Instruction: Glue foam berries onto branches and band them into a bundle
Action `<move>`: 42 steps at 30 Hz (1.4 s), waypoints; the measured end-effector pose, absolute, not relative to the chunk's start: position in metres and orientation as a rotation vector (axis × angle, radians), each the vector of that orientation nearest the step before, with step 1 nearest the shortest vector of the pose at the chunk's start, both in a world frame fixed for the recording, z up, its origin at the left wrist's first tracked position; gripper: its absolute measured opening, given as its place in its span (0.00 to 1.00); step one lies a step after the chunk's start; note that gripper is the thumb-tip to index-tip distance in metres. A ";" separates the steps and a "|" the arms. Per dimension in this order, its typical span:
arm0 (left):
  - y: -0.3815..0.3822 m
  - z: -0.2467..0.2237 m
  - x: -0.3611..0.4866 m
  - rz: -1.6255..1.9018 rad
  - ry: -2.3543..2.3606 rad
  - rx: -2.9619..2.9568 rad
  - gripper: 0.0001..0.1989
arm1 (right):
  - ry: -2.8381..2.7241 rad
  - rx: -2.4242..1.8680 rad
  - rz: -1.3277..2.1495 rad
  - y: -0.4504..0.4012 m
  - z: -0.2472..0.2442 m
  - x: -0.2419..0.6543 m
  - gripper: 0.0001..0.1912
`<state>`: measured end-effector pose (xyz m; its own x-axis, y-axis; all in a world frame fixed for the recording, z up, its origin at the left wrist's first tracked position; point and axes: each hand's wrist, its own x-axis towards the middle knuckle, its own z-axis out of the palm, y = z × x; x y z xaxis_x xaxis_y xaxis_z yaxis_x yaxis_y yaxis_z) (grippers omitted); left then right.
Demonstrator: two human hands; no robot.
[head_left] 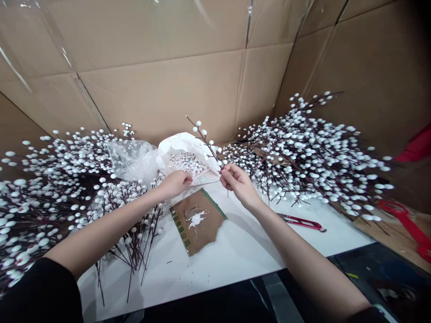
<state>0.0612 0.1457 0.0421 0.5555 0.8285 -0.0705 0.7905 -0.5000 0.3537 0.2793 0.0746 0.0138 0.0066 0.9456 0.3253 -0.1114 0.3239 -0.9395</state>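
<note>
- Two bare forearms (296, 249), with a black sleeve (43, 291) at the left one, lay nearest the camera and reached forward.
- Cardboard panels (161, 89) formed the upright backing behind the work area.
- White work surface (242, 251): supported the stock, the bag and the tool.
- Right-hand heap of berry stems (313, 157): dark stems with white berries, spread against the cardboard.
- Left-hand heap of berry stems (57, 179): similar stock, with a smaller bundle (134, 224) in front, cut ends toward the camera.
- White bag (175, 140): stood open at the centre rear and contained loose berries (188, 162); a clear plastic bag (131, 157) lay just left of it.
- Cardboard piece (208, 229): lay flat before the white bag and carried a white smear (196, 219) (substance not identifiable).
- Right hand (239, 181): thumb and fingers pinched the lower part of a single branch (203, 133), which leaned up and left, partly over the bag.
- Left hand (177, 182): fingers were curled at the bag's front edge; whether they gripped anything could not be told.
- Red-handled tool (303, 222): lay beside the right forearm.
</note>
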 end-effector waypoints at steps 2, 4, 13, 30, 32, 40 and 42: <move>0.166 0.041 0.064 0.132 1.390 2.502 0.12 | -1.250 -0.844 1.084 0.074 0.013 0.277 0.22; 0.184 0.037 0.068 0.080 1.436 2.535 0.15 | -1.223 -0.814 1.138 0.074 0.013 0.275 0.22; 0.205 0.021 0.076 -0.106 1.519 2.570 0.16 | -1.126 -0.701 1.257 0.071 0.013 0.274 0.19; 0.111 0.085 0.063 0.712 1.172 2.370 0.11 | -1.091 -0.535 1.412 0.057 0.022 0.271 0.15; 0.088 0.085 0.057 0.944 1.093 2.115 0.11 | -1.090 -0.499 1.470 0.052 0.022 0.268 0.14; 0.052 0.069 0.056 1.145 0.905 1.482 0.14 | -1.102 -0.521 1.538 0.045 0.021 0.257 0.14; 0.053 0.065 0.058 1.116 0.896 1.460 0.14 | -1.129 -0.553 1.527 0.044 0.021 0.256 0.14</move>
